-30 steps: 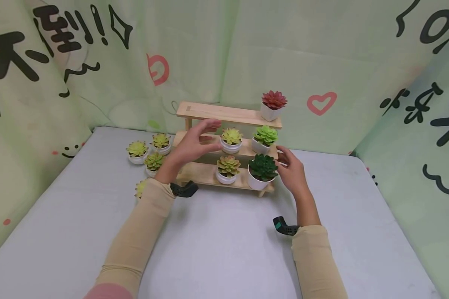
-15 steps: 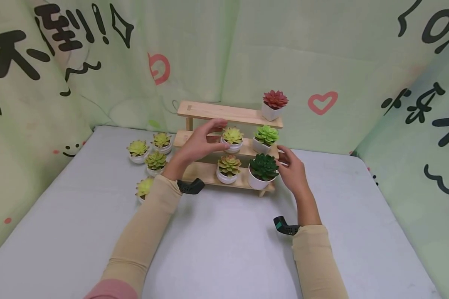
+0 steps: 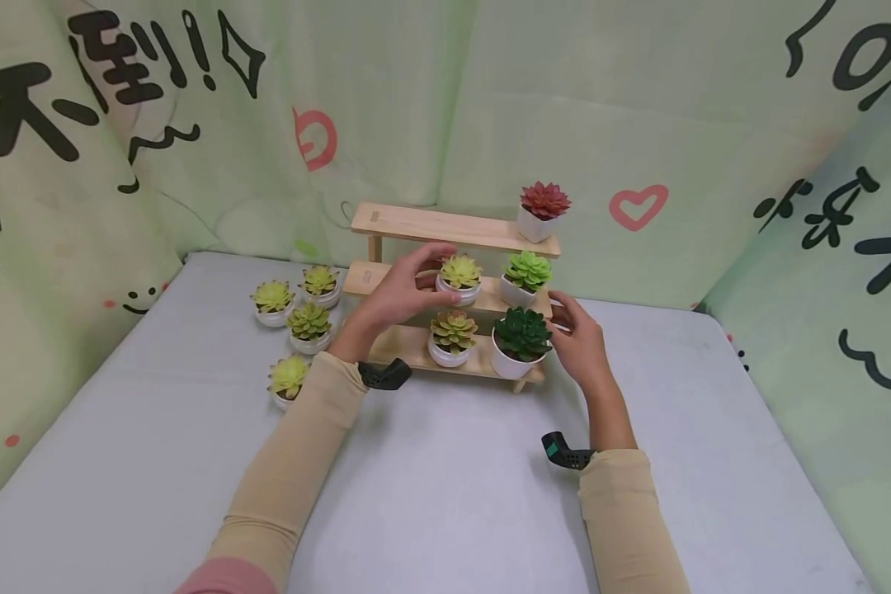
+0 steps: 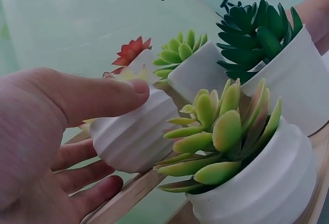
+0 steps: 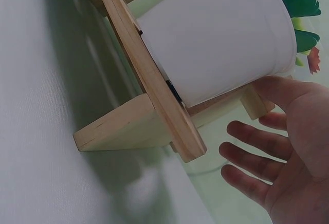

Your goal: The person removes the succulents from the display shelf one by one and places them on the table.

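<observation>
Green curtain (image 3: 386,99) at twelve o'clock beyond white bench (image 3: 445,495); left hand (image 3: 403,290) round pot (image 4: 131,134) of yellow-green succulent (image 3: 460,271), right hand (image 3: 581,342) loosely spread.

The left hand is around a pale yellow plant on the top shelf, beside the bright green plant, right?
One level too high: the head view shows the left hand around a pale yellow plant on the middle shelf, beside the bright green plant.

Yellow potted succulent (image 3: 459,276) upright on middle shelf (image 3: 364,277)
</observation>
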Tool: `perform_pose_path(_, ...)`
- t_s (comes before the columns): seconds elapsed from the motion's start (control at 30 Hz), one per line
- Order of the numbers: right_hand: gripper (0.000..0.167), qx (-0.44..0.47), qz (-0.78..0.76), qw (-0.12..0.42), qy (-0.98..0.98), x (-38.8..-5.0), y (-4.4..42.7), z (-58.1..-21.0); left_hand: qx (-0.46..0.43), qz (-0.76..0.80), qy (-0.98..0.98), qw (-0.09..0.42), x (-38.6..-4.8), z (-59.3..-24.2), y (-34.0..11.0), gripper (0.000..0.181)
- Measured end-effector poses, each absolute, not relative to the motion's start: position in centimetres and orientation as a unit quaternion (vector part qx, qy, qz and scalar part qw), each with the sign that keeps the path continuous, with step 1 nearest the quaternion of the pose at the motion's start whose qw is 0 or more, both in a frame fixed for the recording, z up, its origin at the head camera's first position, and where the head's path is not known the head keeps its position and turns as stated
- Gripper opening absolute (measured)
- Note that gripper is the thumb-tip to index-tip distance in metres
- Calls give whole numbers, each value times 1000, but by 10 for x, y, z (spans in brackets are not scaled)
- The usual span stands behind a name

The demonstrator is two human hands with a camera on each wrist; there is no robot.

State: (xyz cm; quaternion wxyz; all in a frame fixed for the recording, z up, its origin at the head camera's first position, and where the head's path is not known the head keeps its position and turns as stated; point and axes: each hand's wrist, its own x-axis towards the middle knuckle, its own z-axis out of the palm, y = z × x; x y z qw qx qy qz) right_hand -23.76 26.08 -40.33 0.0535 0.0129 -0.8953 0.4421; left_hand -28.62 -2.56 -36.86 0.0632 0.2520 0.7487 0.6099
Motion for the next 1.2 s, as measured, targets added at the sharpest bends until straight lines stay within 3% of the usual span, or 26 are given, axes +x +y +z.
perform_pose_path(1.2, 50, 19, 444, 60, -894, -236, 261, -402, 216, 591, 776, 40, -281, -368, -18, 68)
